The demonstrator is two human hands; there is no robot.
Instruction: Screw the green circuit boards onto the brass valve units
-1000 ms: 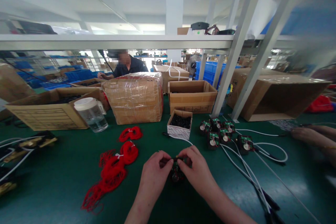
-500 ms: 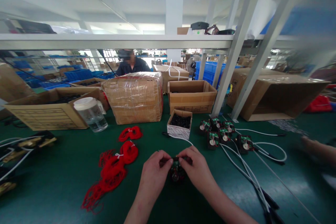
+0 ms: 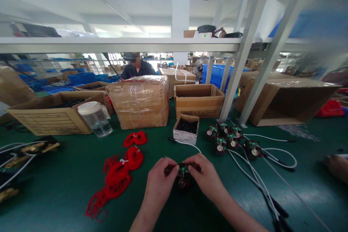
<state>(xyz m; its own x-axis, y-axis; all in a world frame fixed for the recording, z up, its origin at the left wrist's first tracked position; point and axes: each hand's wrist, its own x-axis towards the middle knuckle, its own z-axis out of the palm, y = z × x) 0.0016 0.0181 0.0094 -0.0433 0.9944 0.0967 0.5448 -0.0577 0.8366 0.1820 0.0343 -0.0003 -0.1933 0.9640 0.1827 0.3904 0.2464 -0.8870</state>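
My left hand (image 3: pixel 160 183) and my right hand (image 3: pixel 204 177) meet over the green table (image 3: pixel 62 188), both pinched on a small black part with a green circuit board (image 3: pixel 183 177). The fingers are curled around its top edge and hide most of it. A white cable (image 3: pixel 187 144) runs from the hands toward a small white box of black parts (image 3: pixel 186 129). Red thread bundles (image 3: pixel 119 172) lie to the left of my left hand. Several similar green-board parts (image 3: pixel 227 138) with white cables sit to the right.
Cardboard boxes (image 3: pixel 140 101) and a clear jar with a white lid (image 3: pixel 94 117) stand behind. Brass fittings with white cables (image 3: pixel 24 152) lie at far left. Metal shelf posts (image 3: pixel 241 65) rise at right. A person sits behind the boxes; another person's hand (image 3: pixel 337 166) shows at the right edge.
My hands have stayed on the small part with barely any movement. The other person's hand at the right edge has drawn back toward the edge. The person behind the boxes has shifted right.
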